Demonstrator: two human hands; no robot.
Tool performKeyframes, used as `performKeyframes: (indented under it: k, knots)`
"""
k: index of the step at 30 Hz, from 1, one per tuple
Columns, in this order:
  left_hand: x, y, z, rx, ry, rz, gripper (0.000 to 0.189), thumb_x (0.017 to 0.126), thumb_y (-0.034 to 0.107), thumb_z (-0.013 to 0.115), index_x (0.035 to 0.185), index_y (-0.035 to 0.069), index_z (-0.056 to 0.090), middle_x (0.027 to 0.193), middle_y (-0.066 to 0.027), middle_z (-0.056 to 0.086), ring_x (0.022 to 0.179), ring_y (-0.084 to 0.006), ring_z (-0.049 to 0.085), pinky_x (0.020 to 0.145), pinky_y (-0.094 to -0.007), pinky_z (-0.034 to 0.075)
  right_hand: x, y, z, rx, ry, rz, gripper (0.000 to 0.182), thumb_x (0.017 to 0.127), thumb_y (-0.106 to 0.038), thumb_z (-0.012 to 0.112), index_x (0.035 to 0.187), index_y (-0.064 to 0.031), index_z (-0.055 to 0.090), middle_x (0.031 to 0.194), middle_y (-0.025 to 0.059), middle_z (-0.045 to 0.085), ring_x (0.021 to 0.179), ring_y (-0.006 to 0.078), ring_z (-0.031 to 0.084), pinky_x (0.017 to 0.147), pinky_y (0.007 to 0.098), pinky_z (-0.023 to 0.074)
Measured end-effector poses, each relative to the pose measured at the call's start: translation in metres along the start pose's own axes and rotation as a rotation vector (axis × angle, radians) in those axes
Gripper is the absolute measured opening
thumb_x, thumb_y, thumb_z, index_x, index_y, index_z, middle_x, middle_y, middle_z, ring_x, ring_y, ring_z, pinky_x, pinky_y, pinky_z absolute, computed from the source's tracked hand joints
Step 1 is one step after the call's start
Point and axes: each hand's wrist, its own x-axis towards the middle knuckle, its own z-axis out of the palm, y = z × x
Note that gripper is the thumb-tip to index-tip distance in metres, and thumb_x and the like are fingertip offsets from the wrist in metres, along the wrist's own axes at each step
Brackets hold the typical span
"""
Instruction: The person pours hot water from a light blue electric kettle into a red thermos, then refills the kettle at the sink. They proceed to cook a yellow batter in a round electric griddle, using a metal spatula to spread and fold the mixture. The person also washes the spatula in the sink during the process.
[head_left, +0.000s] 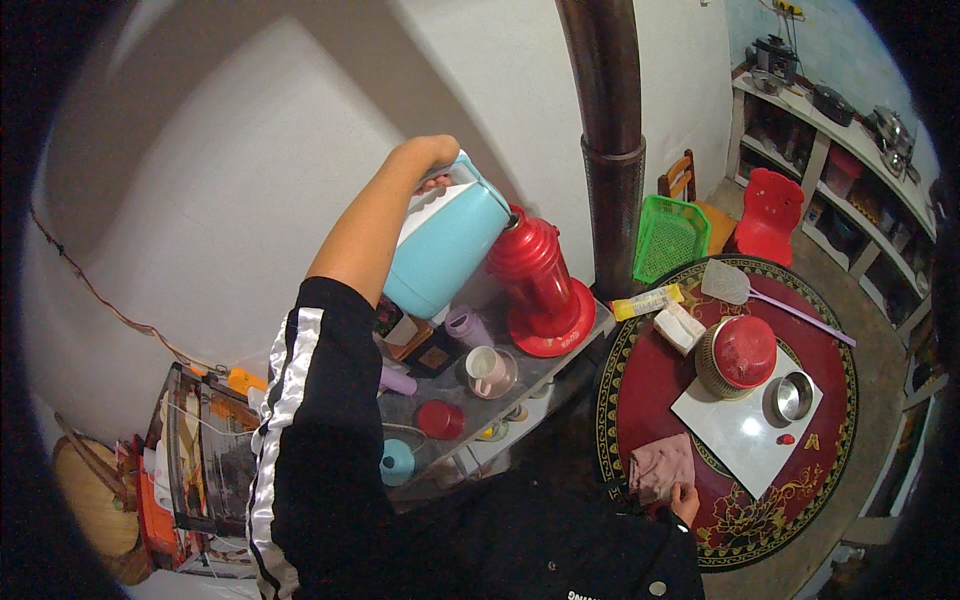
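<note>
My left hand (436, 166) is closed around the handle of a light blue and white jug (448, 251). Raised and tipped to the right, the jug has its upper end against the mouth of a red vacuum flask (534, 274). Whether liquid is flowing cannot be made out. The flask stands on a grey side table (480, 420). At the lower right, my right hand (684, 504) touches the corner of a folded pink cloth (663, 466) on a round red table (645, 390). Its fingers look curled, but a grip on the cloth is not clear.
Beside the flask stand a pink mug (486, 369), a purple cup (466, 327) and a red lid (440, 419). The round table carries a red bowl (745, 352), a steel bowl (793, 397) and a fly swatter (787, 311). A dark pipe (611, 150) rises behind.
</note>
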Motion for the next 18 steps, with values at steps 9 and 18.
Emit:
performKeyframes:
  k: [9,18]
  knots:
    - [-0.008,0.003,0.001,0.003,0.02,-0.011,0.033,0.077,0.026,0.031,0.052,0.008,0.043,0.044,-0.0032,0.038,0.036,-0.0142,0.032,0.044,-0.0343,0.03,-0.002,-0.014,-0.004,-0.059,-0.039,-0.002,0.024,0.084,-0.02,0.057,0.091,0.0026,0.058,0.083,0.0166,0.057,0.075,0.029,0.056,0.064,0.0368,0.0432]
    - [-0.008,0.005,0.002,-0.009,-0.009,-0.022,0.033,0.077,0.027,0.031,0.052,0.008,0.043,0.044,-0.0032,0.039,0.037,-0.0134,0.032,0.044,-0.034,0.03,-0.004,-0.026,-0.006,-0.022,-0.051,0.053,0.024,0.084,-0.021,0.057,0.091,0.0013,0.059,0.08,0.016,0.057,0.071,0.0268,0.056,0.062,0.0369,0.0427]
